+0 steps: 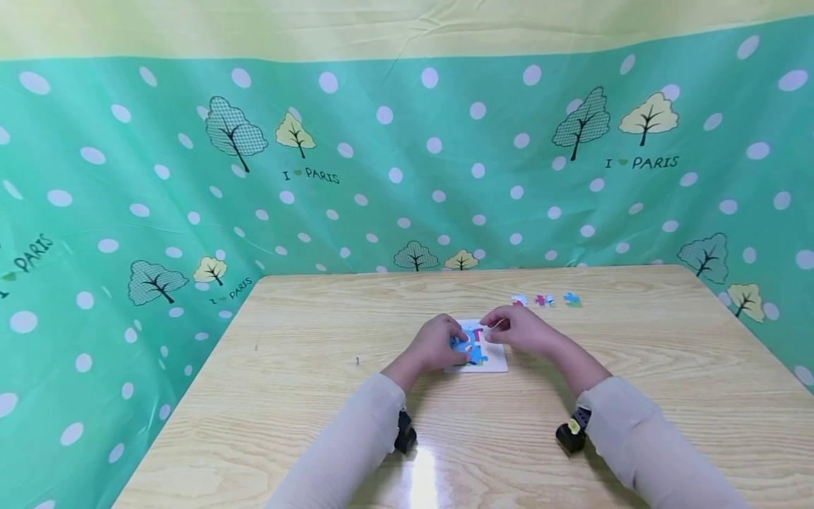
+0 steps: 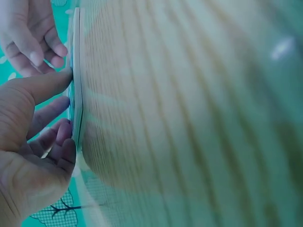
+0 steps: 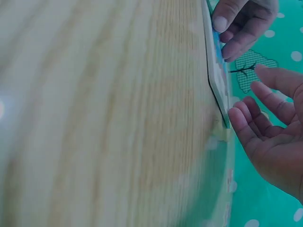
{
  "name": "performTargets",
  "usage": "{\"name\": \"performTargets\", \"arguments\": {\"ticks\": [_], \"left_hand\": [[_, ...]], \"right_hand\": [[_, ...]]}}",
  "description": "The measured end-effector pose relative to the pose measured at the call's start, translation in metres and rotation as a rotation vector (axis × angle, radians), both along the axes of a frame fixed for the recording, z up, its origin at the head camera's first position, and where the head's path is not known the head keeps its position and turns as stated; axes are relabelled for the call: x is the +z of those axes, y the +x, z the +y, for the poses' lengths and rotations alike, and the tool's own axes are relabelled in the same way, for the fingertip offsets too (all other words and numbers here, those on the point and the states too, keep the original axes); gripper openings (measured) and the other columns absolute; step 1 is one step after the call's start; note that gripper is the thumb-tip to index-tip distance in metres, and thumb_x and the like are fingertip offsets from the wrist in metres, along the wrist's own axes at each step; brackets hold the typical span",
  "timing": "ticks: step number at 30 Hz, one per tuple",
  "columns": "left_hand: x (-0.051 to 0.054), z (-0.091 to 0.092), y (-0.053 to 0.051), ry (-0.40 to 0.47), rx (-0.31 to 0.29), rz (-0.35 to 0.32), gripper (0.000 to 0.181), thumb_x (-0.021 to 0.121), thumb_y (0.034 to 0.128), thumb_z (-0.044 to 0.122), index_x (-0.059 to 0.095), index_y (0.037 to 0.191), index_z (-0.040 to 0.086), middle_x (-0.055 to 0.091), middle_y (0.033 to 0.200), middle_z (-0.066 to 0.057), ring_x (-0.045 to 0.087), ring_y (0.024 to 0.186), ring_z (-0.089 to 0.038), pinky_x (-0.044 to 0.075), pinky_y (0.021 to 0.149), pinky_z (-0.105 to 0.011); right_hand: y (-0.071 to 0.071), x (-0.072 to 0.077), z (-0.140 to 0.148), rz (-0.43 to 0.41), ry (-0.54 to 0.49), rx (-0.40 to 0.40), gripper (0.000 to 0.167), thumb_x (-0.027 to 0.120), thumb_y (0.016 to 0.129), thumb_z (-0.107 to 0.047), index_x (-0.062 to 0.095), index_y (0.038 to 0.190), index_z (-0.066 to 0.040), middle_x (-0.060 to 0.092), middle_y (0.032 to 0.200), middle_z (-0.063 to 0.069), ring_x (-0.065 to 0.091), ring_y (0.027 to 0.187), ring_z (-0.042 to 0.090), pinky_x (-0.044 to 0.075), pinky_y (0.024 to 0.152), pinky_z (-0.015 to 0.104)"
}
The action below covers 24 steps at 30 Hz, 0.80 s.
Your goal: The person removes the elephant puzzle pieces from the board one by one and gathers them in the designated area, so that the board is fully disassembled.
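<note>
On the table lies a white puzzle board (image 1: 497, 359) with joined blue, red and white jigsaw pieces (image 1: 475, 348) on it. My left hand (image 1: 437, 343) rests on the left part of the pieces, thumb and fingertips pressing down on them. Seen edge-on in the left wrist view, the thin board (image 2: 78, 94) has the left fingertips against its upper face. My right hand (image 1: 518, 329) hovers at the board's upper right corner. Its fingers are loosely bent, with nothing visible between them; in the right wrist view the right hand (image 3: 279, 118) has its fingers spread apart.
Behind the board, to the right, loose jigsaw pieces lie in a row: a white and red one (image 1: 519, 300), a pink and white one (image 1: 544, 300) and a blue and green one (image 1: 572, 300). A tiny dark bit (image 1: 357, 361) lies left. A green dotted curtain (image 1: 394, 141) hangs behind the table.
</note>
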<state>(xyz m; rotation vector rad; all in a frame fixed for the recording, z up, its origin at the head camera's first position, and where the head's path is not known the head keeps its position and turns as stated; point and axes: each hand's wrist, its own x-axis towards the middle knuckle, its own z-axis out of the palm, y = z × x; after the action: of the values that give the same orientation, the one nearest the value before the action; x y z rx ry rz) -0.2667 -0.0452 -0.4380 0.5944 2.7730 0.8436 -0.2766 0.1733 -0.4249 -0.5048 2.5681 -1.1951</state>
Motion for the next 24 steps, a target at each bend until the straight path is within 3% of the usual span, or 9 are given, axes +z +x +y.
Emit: {"name": "performTargets", "arguments": {"ticks": [3,9,17,24], "left_hand": [[0.002,0.0,0.0,0.002,0.007,0.009,0.031,0.088,0.0844,0.022,0.079,0.109,0.004,0.064,0.119,-0.007,0.06,0.11,-0.022,0.049,0.102,-0.033],[0.003,0.001,-0.001,0.012,0.077,0.007,0.04,0.093,0.0788,0.025,0.077,0.108,0.003,0.064,0.112,-0.006,0.06,0.103,-0.02,0.051,0.099,-0.032],[0.0,0.003,-0.007,0.072,0.193,-0.028,0.035,0.09,0.0831,0.024,0.078,0.11,0.006,0.063,0.107,-0.003,0.058,0.094,-0.016,0.053,0.087,-0.032],[0.001,0.001,-0.011,0.101,0.209,-0.057,0.031,0.09,0.0837,0.022,0.08,0.109,0.008,0.063,0.11,-0.003,0.058,0.093,-0.016,0.054,0.083,-0.029]], "right_hand": [[-0.006,-0.004,-0.004,-0.009,0.018,-0.019,0.028,0.073,0.095,-0.007,0.07,0.122,0.002,0.068,0.107,0.009,0.058,0.096,0.023,0.051,0.086,0.037],[-0.01,-0.008,-0.008,0.022,0.041,-0.028,0.025,0.073,0.093,-0.001,0.07,0.116,0.005,0.068,0.103,0.011,0.059,0.094,0.023,0.052,0.085,0.037],[-0.011,-0.009,-0.016,0.031,0.083,-0.088,0.019,0.074,0.091,-0.001,0.071,0.109,0.004,0.066,0.096,0.009,0.058,0.089,0.022,0.053,0.083,0.036],[-0.01,-0.01,-0.02,0.055,0.126,-0.122,0.018,0.077,0.09,-0.004,0.073,0.107,0.004,0.066,0.093,0.009,0.057,0.085,0.022,0.052,0.079,0.035]]}}
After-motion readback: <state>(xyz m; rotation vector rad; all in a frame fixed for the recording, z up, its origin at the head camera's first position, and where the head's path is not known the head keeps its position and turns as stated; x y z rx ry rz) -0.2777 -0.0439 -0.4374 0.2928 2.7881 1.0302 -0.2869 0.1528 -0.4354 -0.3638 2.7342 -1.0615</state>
